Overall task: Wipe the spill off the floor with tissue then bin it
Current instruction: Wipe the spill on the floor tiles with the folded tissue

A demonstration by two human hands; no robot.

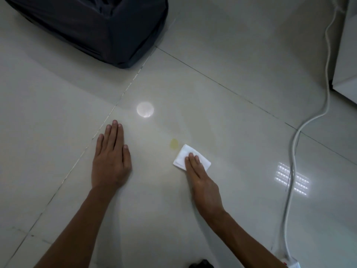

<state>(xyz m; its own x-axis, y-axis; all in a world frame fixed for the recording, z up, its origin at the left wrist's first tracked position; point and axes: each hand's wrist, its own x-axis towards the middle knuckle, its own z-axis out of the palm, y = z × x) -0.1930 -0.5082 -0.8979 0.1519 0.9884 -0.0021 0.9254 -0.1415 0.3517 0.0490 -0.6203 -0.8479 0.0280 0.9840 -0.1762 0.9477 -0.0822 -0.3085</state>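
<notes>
Where the right hand (201,180) presses flat fingers on it, folded white tissue (191,160) lies on pale floor tile (222,117), just beside small yellowish spill (174,143). Left hand (111,161): flat, fingers extended, gripping nothing.

The right hand (201,176) covers the lower part of the tissue (188,155). At the upper left the dark bin bag (92,26) is cut by the frame edge. The white cable (326,74) leaves the frame at the top right.
</notes>
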